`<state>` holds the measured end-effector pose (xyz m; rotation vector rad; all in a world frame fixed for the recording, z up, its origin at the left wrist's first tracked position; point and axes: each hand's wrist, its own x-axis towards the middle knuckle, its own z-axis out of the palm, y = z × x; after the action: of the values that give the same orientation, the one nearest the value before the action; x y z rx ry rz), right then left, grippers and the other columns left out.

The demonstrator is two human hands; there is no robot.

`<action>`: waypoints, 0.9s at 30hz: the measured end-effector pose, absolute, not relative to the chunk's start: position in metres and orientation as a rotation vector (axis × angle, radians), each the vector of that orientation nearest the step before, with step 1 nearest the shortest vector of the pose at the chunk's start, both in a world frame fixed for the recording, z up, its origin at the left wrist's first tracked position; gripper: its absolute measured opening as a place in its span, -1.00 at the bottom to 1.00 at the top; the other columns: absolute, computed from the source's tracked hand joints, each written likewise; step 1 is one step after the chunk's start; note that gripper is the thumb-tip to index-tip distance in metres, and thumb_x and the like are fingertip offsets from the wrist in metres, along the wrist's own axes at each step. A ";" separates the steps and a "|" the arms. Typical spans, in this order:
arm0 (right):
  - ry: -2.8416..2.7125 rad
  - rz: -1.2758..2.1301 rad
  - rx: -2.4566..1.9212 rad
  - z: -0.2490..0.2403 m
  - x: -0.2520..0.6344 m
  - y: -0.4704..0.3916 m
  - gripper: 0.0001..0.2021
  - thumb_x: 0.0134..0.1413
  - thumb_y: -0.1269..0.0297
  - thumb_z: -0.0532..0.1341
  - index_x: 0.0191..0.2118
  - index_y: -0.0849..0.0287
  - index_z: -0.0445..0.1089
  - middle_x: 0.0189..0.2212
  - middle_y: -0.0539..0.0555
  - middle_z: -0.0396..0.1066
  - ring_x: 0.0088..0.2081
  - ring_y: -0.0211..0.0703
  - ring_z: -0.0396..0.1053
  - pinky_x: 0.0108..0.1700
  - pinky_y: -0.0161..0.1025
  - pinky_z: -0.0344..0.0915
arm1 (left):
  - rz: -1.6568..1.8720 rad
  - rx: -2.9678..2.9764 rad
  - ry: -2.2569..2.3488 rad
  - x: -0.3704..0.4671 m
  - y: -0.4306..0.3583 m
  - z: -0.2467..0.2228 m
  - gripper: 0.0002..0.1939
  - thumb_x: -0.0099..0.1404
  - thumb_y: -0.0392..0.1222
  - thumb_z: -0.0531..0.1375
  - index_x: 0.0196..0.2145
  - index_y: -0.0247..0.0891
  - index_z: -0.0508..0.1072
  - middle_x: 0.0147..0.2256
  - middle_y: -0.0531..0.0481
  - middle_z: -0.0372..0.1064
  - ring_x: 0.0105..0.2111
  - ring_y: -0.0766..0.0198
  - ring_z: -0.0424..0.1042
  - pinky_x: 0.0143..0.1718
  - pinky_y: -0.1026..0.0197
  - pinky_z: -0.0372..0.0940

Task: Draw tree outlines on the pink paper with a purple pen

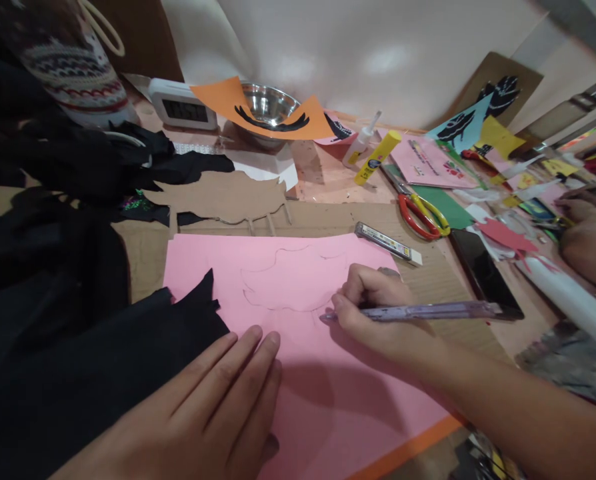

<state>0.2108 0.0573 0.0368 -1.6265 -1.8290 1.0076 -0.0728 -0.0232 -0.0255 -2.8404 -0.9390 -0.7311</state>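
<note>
A pink sheet of paper (328, 373) lies before me, bearing a faint pencil outline of a rounded shape. My right hand (373, 313) grips a translucent purple mechanical pencil (423, 311), its tip touching the paper just under the outline. Flat on the sheet's lower left, my left hand (228, 400) has its fingers stretched out. Black fabric or paper (128, 353) with a jagged edge covers the paper's left side, partly under my left hand. Beyond the sheet sits a brown cardboard cutout (223, 197) with thin legs.
An eraser (388, 243), red-yellow scissors (423, 217) and a black phone (485, 273) lie to the right. Behind stand a glue stick (377, 158), a metal bowl (268, 103) under orange paper and a digital clock (183, 105). Another person's hand (591, 233) is at far right.
</note>
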 end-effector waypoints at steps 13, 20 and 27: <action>-1.821 1.055 -1.624 0.038 0.212 0.053 -0.63 0.27 0.26 0.32 -0.47 0.02 0.13 -0.63 -0.09 0.30 -0.52 -0.18 0.31 -0.36 -0.18 0.21 | -0.773 -2.791 -1.158 -0.065 -0.036 -0.038 -0.61 0.58 0.08 0.24 0.24 -0.06 0.56 0.33 -0.11 0.47 0.26 -0.03 0.50 0.42 -0.16 0.36; -1.841 1.045 -1.635 0.039 0.213 0.052 -0.62 0.26 0.25 0.34 -0.49 0.02 0.14 -0.64 -0.09 0.30 -0.53 -0.18 0.31 -0.38 -0.20 0.22 | -0.663 -2.831 -1.024 -0.060 -0.024 -0.013 -0.59 0.55 0.05 0.32 0.23 -0.15 0.50 0.24 -0.18 0.47 0.11 0.00 0.55 0.12 -0.16 0.55; -1.869 1.053 -1.668 0.042 0.211 0.050 -0.67 0.22 0.27 0.26 -0.49 0.01 0.12 -0.63 -0.09 0.29 -0.55 -0.21 0.29 -0.44 -0.25 0.17 | -0.603 -2.767 -0.957 -0.048 -0.023 -0.013 -0.55 0.58 0.07 0.27 0.26 -0.23 0.52 0.30 -0.21 0.47 0.28 -0.09 0.48 0.30 -0.21 0.46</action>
<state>0.2113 0.0496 0.0425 -1.6677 -1.8690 1.0534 -0.0480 -0.0227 -0.0132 -2.7670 -0.9566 -0.6033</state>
